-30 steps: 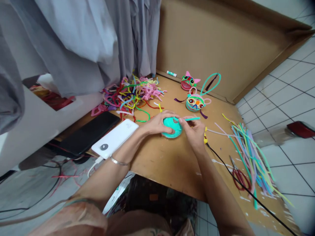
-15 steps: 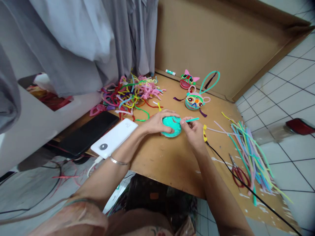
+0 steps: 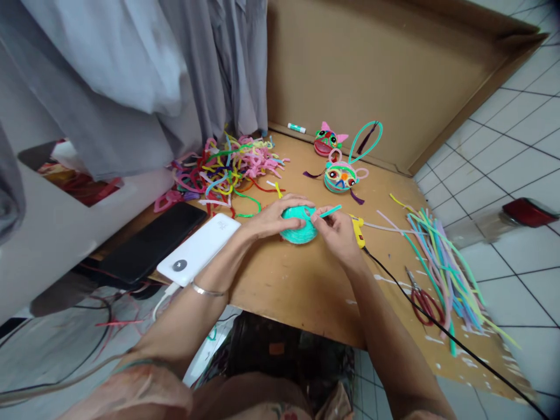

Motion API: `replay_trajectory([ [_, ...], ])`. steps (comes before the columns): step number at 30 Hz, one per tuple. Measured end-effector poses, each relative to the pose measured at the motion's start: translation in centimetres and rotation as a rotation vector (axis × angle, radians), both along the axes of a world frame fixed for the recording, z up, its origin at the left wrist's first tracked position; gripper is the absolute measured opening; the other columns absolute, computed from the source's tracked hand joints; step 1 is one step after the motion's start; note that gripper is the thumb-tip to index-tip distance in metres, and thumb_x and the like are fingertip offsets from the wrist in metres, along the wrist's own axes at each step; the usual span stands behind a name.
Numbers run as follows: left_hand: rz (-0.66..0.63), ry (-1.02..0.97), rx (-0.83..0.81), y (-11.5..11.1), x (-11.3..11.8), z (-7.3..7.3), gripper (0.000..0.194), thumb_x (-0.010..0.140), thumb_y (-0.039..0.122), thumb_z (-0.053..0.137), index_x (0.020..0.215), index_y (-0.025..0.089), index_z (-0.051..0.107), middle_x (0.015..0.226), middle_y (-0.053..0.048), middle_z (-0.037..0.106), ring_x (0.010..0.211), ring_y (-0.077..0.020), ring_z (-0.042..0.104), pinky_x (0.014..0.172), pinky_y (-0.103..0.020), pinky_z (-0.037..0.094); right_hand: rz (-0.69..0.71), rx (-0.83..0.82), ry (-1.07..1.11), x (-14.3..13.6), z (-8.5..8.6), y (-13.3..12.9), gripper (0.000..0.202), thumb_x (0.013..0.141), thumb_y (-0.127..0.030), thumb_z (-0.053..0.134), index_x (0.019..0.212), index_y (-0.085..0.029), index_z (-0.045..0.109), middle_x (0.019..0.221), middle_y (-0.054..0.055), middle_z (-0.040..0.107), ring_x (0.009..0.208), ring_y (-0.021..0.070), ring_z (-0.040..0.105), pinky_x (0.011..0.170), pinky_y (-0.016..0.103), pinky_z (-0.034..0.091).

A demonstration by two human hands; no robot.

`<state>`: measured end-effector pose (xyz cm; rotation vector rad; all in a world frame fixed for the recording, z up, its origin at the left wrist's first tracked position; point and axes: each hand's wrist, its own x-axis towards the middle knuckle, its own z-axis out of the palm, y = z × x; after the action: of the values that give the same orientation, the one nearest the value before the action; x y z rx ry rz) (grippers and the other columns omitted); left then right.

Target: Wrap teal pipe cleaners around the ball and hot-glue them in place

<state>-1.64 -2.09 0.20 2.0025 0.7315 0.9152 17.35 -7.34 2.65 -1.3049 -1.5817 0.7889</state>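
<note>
Turquoise ball [image 3: 298, 232] sits over the middle of the worktop [image 3: 284, 280], cupped from the left by the partly curled left hand [image 3: 275, 219]; the right hand [image 3: 340, 234], thumb and fingers pinched together, holds a turquoise strip [image 3: 331, 210] at its right.

Black phone [image 3: 153, 242] beside power bank [image 3: 200, 247]

From my remote feed, grey hanging cloth [image 3: 210, 76] fills eleven o'clock, a brown board [image 3: 371, 70] one, white tiles [image 3: 507, 297] (dark-jointed) three.
</note>
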Motion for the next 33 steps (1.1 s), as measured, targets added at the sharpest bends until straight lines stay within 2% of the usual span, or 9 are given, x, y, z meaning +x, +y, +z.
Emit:
replay_trajectory([
  [2, 0.006, -0.045, -0.023, 0.1, 0.1, -0.3, 0.044, 0.088, 0.042, 0.051, 0.122, 0.023, 0.072, 0.137, -0.007, 0.063, 0.135, -0.0280, 0.051, 0.120, -0.045, 0.035, 0.017, 0.013, -0.010, -0.1, 0.0, 0.0, 0.027, 0.073, -0.046, 0.061, 0.076, -0.019, 0.062, 0.061, -0.001, 0.054, 0.061, 0.0136, 0.046, 0.059, 0.028, 0.036],
  [5, 0.053, -0.117, -0.034, 0.3, 0.5, -0.7, 0.047, 0.094, 0.041, 0.038, 0.113, 0.021, 0.076, 0.132, -0.008, 0.067, 0.131, -0.0256, 0.055, 0.120, -0.043, 0.035, 0.036, 0.012, -0.013, -0.2, 0.0, -0.1, 0.028, 0.074, -0.048, 0.060, 0.075, -0.020, 0.060, 0.061, -0.001, 0.054, 0.060, 0.0137, 0.046, 0.059, 0.029, 0.035],
  [12, 0.124, -0.209, -0.085, 0.0, 1.2, -0.6, 0.042, 0.092, 0.044, 0.048, 0.104, 0.018, 0.079, 0.123, -0.010, 0.072, 0.123, -0.0260, 0.060, 0.113, -0.041, 0.042, 0.070, 0.011, -0.019, -0.2, 0.2, 0.0, 0.030, 0.075, -0.050, 0.059, 0.075, -0.020, 0.059, 0.067, 0.001, 0.056, 0.065, 0.0153, 0.049, 0.063, 0.031, 0.037],
  [25, 0.093, -0.231, -0.086, 0.4, 1.0, -0.9, 0.033, 0.088, 0.035, 0.059, 0.107, 0.018, 0.079, 0.125, -0.012, 0.072, 0.124, -0.0255, 0.061, 0.113, -0.042, 0.042, 0.116, -0.013, -0.027, 0.1, 0.1, 0.2, 0.030, 0.076, -0.049, 0.059, 0.074, -0.020, 0.057, 0.067, -0.001, 0.052, 0.065, 0.0138, 0.046, 0.065, 0.030, 0.038],
  [29, 0.094, -0.214, -0.092, 0.2, 0.9, -0.6, 0.034, 0.087, 0.036, 0.059, 0.109, 0.020, 0.078, 0.127, -0.010, 0.072, 0.125, -0.0258, 0.061, 0.114, -0.043, 0.041, 0.090, -0.028, -0.003, 0.1, 0.1, 0.3, 0.031, 0.074, -0.049, 0.062, 0.076, -0.019, 0.060, 0.063, -0.002, 0.050, 0.061, 0.0127, 0.044, 0.061, 0.029, 0.036],
  [33, 0.109, -0.193, -0.094, 0.1, 0.9, -0.4, 0.035, 0.088, 0.037, 0.058, 0.112, 0.021, 0.078, 0.129, -0.010, 0.071, 0.126, -0.0255, 0.061, 0.113, -0.043, 0.043, 0.048, -0.026, 0.070, -0.2, -0.1, 0.6, 0.028, 0.073, -0.046, 0.064, 0.075, -0.019, 0.062, 0.065, 0.000, 0.058, 0.064, 0.0140, 0.050, 0.059, 0.028, 0.040],
])
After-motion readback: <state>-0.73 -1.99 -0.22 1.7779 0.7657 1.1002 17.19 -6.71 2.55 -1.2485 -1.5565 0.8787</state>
